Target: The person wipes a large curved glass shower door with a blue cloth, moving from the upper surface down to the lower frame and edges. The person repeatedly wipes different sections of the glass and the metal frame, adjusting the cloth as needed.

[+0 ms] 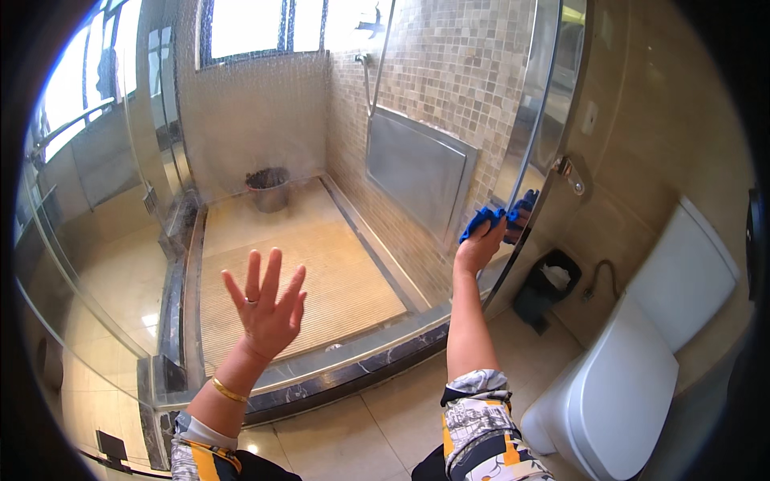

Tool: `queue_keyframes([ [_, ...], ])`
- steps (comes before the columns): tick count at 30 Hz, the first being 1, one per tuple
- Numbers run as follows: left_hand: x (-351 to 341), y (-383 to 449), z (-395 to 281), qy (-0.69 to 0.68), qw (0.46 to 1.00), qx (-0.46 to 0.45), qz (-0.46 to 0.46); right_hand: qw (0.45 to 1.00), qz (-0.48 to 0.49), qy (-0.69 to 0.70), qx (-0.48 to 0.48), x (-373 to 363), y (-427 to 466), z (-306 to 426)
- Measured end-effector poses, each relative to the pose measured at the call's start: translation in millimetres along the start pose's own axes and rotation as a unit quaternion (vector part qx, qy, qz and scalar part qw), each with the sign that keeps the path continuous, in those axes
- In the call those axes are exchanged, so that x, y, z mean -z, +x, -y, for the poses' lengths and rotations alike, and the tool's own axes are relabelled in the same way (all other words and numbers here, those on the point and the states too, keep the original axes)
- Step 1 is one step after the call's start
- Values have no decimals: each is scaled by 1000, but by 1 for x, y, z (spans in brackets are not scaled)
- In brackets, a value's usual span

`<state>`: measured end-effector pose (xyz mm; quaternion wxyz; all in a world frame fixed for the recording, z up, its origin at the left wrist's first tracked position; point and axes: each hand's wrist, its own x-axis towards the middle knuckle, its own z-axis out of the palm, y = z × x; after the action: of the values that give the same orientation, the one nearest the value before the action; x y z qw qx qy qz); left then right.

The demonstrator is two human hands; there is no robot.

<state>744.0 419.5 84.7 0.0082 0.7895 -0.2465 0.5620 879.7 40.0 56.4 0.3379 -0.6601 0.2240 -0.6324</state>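
My right hand [480, 248] grips a bunched blue cloth [479, 223] at the metal-edged glass on the right side of the shower enclosure. A reflection of hand and cloth shows in the shiny surface just beside it. Fingers spread wide, my left hand [271, 315] is raised in front of the shower floor [295, 270] and holds nothing. Whether its palm touches glass I cannot tell. A ring and a gold-coloured bangle [228, 391] are on that hand and wrist.
A dark marble curb [361, 368] edges the shower. Inside stand a bucket [269, 195] and, on the tiled wall, a grey panel [415, 171]. To the right are a white toilet [625, 391] and a black waste bin [529, 300]. A glass panel [90, 282] curves along the left.
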Motion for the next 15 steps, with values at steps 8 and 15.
queue_keyframes([
  [8, -11, 58, -49, -33, 998, 32, -39, 942, 7, 115, 315, 22, -57, 156],
  [15, -44, 51, -50, 64, 997, 39, -30, 924, 16, 113, 365, 20, -10, 107],
])
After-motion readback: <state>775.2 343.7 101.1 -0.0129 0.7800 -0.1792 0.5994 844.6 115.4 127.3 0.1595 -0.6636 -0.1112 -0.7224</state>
